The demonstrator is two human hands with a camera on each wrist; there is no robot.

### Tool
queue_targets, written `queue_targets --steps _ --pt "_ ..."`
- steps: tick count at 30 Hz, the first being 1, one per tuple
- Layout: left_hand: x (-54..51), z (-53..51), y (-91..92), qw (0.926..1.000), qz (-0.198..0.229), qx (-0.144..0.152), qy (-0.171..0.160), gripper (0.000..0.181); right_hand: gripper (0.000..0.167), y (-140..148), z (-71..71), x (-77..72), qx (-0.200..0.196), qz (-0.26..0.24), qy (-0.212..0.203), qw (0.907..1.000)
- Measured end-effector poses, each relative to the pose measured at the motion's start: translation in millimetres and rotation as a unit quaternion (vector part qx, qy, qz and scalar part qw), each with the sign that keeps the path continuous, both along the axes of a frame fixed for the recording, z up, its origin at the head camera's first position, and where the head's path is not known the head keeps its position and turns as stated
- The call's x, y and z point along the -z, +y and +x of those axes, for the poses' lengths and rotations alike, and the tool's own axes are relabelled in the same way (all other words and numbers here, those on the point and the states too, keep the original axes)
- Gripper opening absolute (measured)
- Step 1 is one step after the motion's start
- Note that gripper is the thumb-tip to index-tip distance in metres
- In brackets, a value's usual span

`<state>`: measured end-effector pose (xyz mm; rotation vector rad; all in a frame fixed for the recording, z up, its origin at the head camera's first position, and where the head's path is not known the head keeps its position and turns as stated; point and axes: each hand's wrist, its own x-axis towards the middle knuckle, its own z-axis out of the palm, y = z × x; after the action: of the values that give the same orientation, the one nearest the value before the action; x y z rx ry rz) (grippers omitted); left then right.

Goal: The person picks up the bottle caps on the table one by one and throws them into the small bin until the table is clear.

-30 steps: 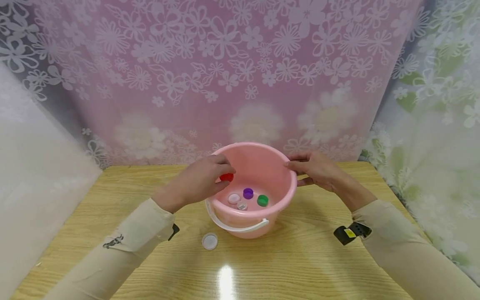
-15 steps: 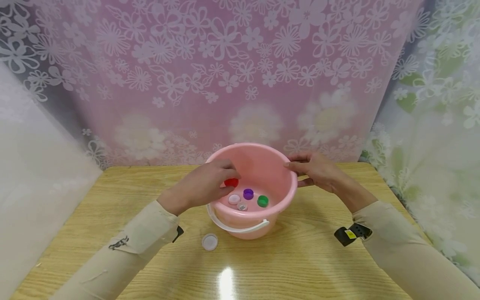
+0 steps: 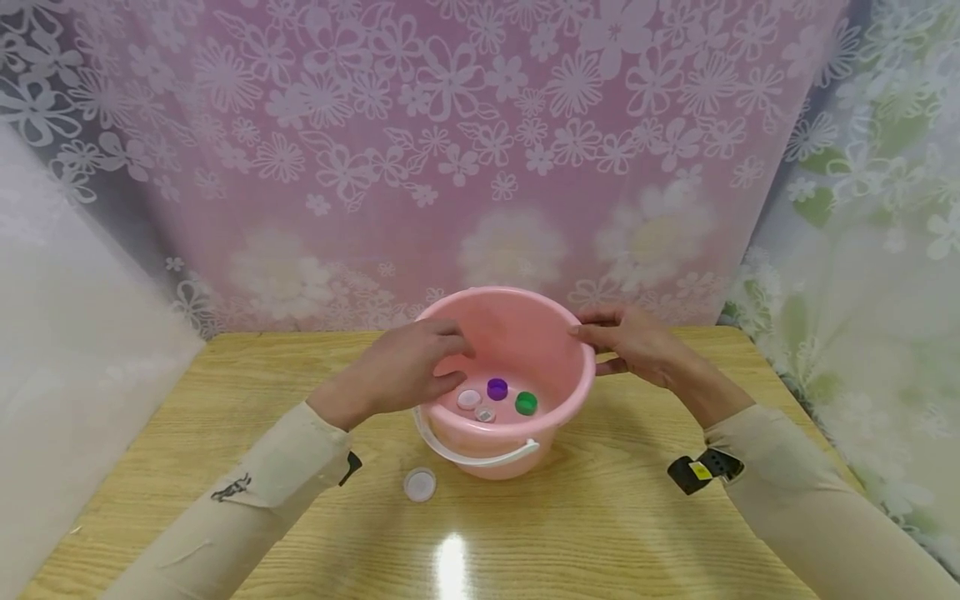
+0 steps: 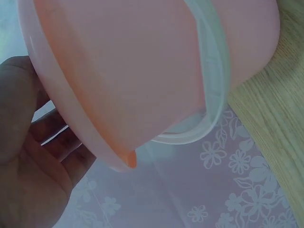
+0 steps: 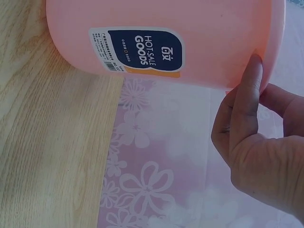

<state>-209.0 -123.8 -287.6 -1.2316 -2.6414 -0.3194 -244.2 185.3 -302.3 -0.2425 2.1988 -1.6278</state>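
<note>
A pink bucket (image 3: pixel 525 333) stands on the wooden table. Inside it, at the bottom, lie a purple cap (image 3: pixel 497 389), a green cap (image 3: pixel 526 403), a white cap (image 3: pixel 469 400) and a clear cap (image 3: pixel 485 414). Reaching over the bucket's left rim is my left hand (image 3: pixel 397 367), its fingers and thumb apart and bent loosely into the opening, with nothing visible between them. The red cap seen earlier is out of sight. My right hand (image 3: pixel 637 342) grips the right rim, fingers against the outer wall in the right wrist view (image 5: pixel 266 147).
Another white cap (image 3: pixel 420 484) lies on the table (image 3: pixel 600 533) in front of the bucket. The bucket's white handle (image 3: pixel 487 459) hangs down at its front. A pink floral curtain (image 3: pixel 480 167) covers the back, and pale curtains stand at both sides.
The red cap was between my left fingers as they moved further into the bucket; now it no longer shows and the fingers have parted, drawing back slightly. My right hand stays put.
</note>
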Motion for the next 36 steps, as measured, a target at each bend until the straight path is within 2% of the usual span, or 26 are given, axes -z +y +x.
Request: queue_targets --steps 4,7,9,12,15,19,22,28,32,36 --pt "5.3 0.1 -9.0 0.9958 0.057 -0.015 0.070 0.019 0.045 0 0.1 -0.4 -0.002 0.000 0.000 1.0000" --pt "11.6 1.0 -18.0 0.9825 0.126 -0.057 0.125 0.018 0.045 0 0.2 -0.5 -0.003 0.001 0.000 1.0000" --pt "15.9 2.4 -24.7 0.9726 0.167 -0.092 0.133 0.018 0.046 0 0.3 -0.5 -0.004 0.001 0.001 1.0000" --pt "23.1 4.6 -34.9 0.9652 0.194 -0.133 0.114 0.018 0.048 1 0.4 -0.1 -0.003 0.002 0.003 1.0000" --pt "30.9 6.9 -44.4 0.9650 0.192 -0.153 0.091 0.019 0.049 2 0.9 0.2 -0.002 0.002 0.004 1.0000" --pt "44.0 10.2 -56.3 0.9634 0.184 -0.177 0.080 0.018 0.049 1 0.9 0.3 -0.004 -0.002 0.002 1.0000" --pt "54.7 13.3 -63.2 0.9668 0.165 -0.186 0.056 0.017 0.049 1 0.5 0.1 -0.005 -0.004 0.001 1.0000" --pt "83.4 19.9 -68.0 0.9801 0.103 -0.169 -0.016 0.013 0.049 0 0.6 0.0 -0.003 -0.003 -0.001 1.0000" --pt "101.1 25.9 -65.4 0.9847 0.066 -0.152 -0.053 0.016 0.050 1 -0.1 0.8 -0.001 -0.004 -0.002 1.0000" --pt "112.7 32.3 -62.0 0.9875 0.028 -0.122 -0.095 0.025 0.049 1 -0.8 0.9 0.000 -0.004 -0.003 1.0000"
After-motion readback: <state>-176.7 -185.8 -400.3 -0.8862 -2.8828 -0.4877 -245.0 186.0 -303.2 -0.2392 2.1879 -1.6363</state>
